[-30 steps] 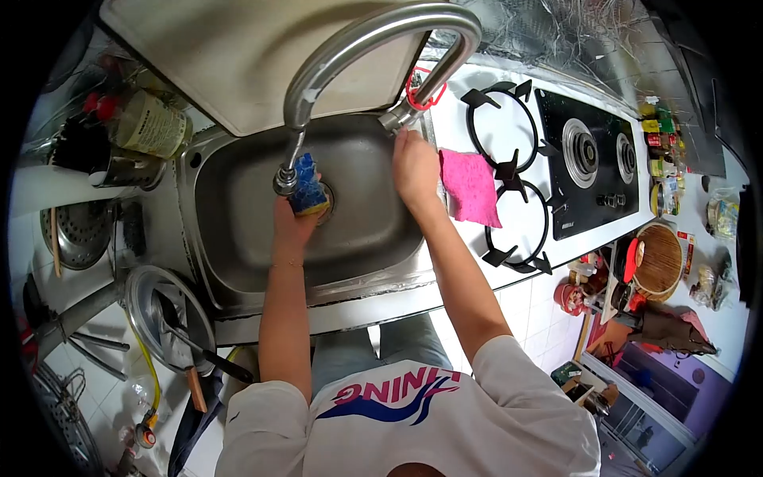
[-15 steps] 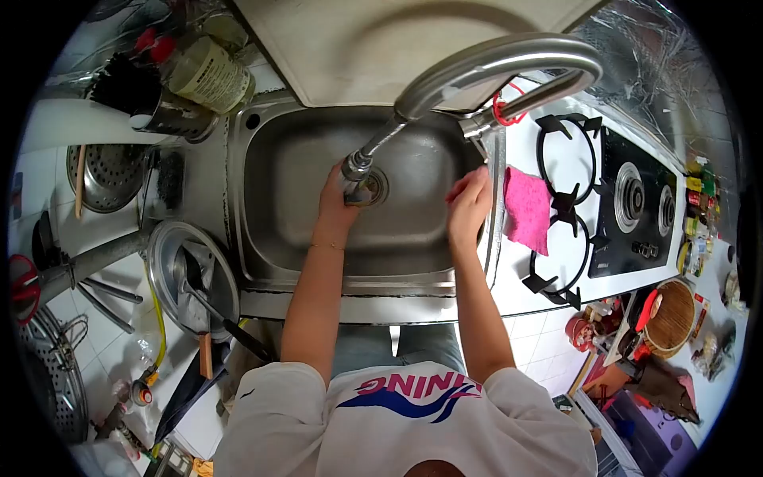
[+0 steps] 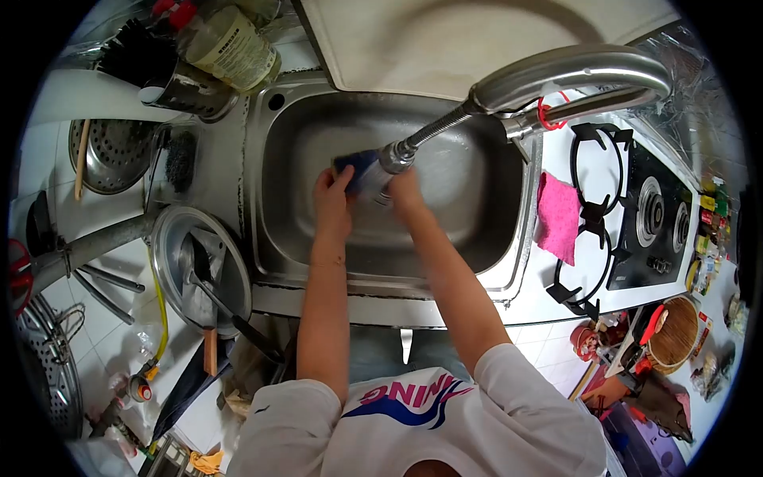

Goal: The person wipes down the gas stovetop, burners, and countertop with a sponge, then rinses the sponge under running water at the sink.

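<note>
Over the steel sink (image 3: 306, 238), my left hand (image 3: 331, 203) is closed around the edge of a small dark blue sponge (image 3: 355, 168). The sponge is beneath the faucet head (image 3: 395, 157), where a pale streak looks like running water. My right hand (image 3: 406, 193) is close to the faucet head's right side, above the drain. Its fingers are blurred and partly hidden behind the faucet head, so their grip does not show.
A pink cloth (image 3: 558, 219) lies on the counter between the sink and the gas stove (image 3: 652, 222). At left are a pot lid (image 3: 163, 266) with utensils, a metal holder (image 3: 195, 94) with a black brush, and a bottle (image 3: 238, 52). A pale board (image 3: 445, 48) stands behind the sink.
My right hand has moved left from the sink's right edge to beneath the faucet. The blue sponge now shows in my left hand. The view has shifted slightly.
</note>
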Action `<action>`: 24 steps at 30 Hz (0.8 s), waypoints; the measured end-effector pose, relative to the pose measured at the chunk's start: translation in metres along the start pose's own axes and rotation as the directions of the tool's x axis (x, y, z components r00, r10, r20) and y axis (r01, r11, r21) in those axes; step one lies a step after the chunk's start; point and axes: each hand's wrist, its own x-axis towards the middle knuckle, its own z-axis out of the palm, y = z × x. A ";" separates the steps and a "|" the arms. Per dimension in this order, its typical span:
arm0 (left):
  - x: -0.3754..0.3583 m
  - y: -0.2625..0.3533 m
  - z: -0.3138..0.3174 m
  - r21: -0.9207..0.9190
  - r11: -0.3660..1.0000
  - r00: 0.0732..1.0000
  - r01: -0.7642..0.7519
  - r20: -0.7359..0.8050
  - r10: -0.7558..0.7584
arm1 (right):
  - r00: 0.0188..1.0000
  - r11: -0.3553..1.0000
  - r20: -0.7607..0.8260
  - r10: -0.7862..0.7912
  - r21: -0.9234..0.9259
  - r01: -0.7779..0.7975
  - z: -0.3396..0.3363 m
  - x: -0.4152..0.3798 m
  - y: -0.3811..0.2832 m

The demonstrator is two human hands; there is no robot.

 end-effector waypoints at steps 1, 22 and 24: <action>-0.002 0.000 -0.001 -0.071 0.997 0.996 -0.007 -0.092 0.000 | 1.000 0.999 -0.020 -0.001 -0.053 0.000 0.001 0.001 0.001; 0.035 -0.028 0.018 0.661 0.742 0.993 -0.114 0.048 0.109 | 0.978 0.982 -0.112 0.178 0.078 -0.170 0.022 -0.037 -0.011; 0.019 -0.065 0.017 0.729 0.488 0.803 -0.480 0.140 0.579 | 0.991 0.966 -0.067 0.120 0.240 -0.101 0.017 -0.021 -0.017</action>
